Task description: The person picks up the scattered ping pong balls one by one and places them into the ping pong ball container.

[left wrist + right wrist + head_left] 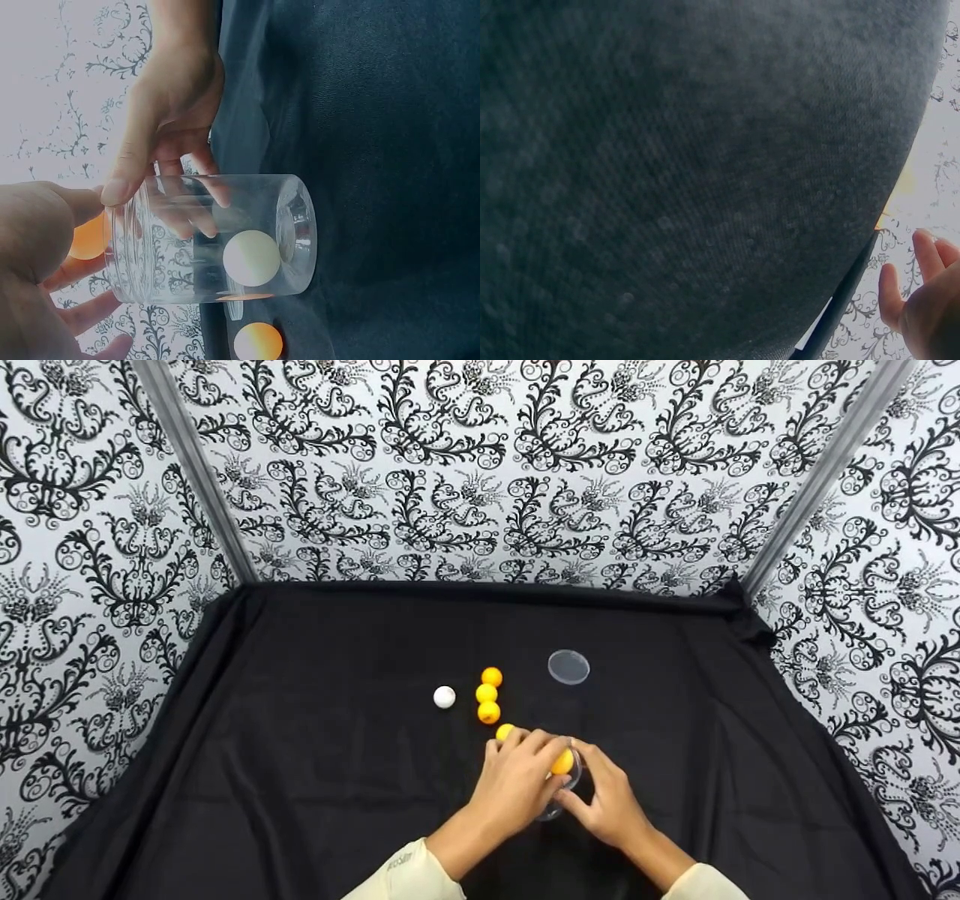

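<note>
A clear jar [559,791] is held near the front centre of the black cloth [300,735], between both hands. The left hand [517,780] is curled around an orange ball [562,763] pinched at the jar mouth; in the left wrist view that ball [88,236] is seen just at the rim, behind the thumb. The right hand [611,802] is wrapped on the jar's side, with its thumb and fingers [176,202] pressed against the glass wall of the jar [210,240]. Through the jar a white ball [251,257] is seen; whether it lies inside or behind the glass cannot be told. Another orange ball [258,343] is seen on the cloth beside the jar base. In the head view, a white ball [444,697] rests left of a row of three orange balls [488,694], and a fourth orange ball [505,731] lies touching the left hand's fingertips. A clear lid [568,667] lies flat on the cloth, well behind the hands. The right wrist view is mostly filled by dark cloth [690,172], with only fingers [926,300] at the corner. Patterned walls [480,465] surround the table.
</note>
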The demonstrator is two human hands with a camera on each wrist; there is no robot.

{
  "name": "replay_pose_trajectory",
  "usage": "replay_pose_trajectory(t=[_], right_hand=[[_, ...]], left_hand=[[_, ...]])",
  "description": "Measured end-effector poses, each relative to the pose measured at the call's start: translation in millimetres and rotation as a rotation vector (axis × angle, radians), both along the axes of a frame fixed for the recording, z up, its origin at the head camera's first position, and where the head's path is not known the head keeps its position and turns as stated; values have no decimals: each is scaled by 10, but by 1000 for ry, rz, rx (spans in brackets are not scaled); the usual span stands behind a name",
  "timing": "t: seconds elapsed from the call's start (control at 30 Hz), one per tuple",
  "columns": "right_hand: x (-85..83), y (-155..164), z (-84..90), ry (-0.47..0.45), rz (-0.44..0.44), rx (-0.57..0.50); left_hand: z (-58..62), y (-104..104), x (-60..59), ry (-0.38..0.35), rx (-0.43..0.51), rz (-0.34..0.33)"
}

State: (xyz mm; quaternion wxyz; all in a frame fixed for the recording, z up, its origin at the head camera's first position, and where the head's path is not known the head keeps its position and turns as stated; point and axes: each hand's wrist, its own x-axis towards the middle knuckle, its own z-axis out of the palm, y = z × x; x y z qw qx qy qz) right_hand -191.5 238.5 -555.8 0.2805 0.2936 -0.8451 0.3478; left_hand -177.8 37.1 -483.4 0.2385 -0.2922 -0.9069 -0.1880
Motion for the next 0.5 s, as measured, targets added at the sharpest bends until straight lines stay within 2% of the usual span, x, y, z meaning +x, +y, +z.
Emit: replay_pose_trajectory(t=[0.27, 0.5], right_hand=[[8, 0, -8, -10, -10, 8], [10, 6, -4, -9, -23, 21]], left_hand=[[-12, -5, 0, -33, -8, 9], [-52, -8, -2, -33, 9, 16]])
